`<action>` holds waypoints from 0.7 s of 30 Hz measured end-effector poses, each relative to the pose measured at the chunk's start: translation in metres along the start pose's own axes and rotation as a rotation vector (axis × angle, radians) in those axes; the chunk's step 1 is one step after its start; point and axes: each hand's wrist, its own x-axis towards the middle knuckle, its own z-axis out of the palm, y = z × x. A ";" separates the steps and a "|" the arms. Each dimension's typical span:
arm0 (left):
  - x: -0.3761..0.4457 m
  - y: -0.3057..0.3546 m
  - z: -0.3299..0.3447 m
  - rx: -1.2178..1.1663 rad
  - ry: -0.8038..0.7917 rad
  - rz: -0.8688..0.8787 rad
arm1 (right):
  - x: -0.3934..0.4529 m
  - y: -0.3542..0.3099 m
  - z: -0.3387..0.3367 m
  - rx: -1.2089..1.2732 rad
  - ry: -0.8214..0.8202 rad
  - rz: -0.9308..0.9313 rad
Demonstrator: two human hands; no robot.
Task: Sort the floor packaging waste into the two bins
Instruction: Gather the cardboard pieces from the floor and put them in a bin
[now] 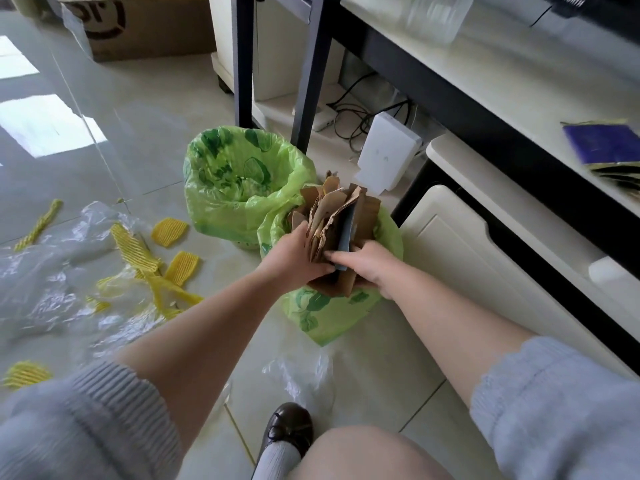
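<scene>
Two bins lined with green printed bags stand on the tiled floor: the far bin (239, 174) looks open with its inside showing, and the near bin (329, 313) sits under my hands. My left hand (298, 261) and my right hand (367, 265) both grip a stack of torn brown cardboard pieces (332, 216), held upright over the near bin's mouth. Yellow foam netting pieces (169, 232) and clear plastic film (52, 271) lie scattered on the floor to the left.
A white cabinet (485, 244) and a dark-framed shelf stand close on the right. Dark table legs (311, 64) rise behind the bins, beside a white box with cables (388, 150). A cardboard box (145, 26) sits at the back. More clear film (301, 372) lies by my shoe.
</scene>
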 end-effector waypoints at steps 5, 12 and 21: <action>-0.035 0.007 -0.009 -0.221 0.126 -0.047 | -0.025 0.005 0.001 0.082 0.089 -0.164; -0.113 -0.032 -0.066 -0.400 0.272 -0.161 | -0.070 -0.006 0.012 -0.008 0.422 -0.491; -0.212 -0.111 -0.123 -0.505 0.475 -0.289 | -0.105 -0.034 0.119 -0.225 0.187 -0.889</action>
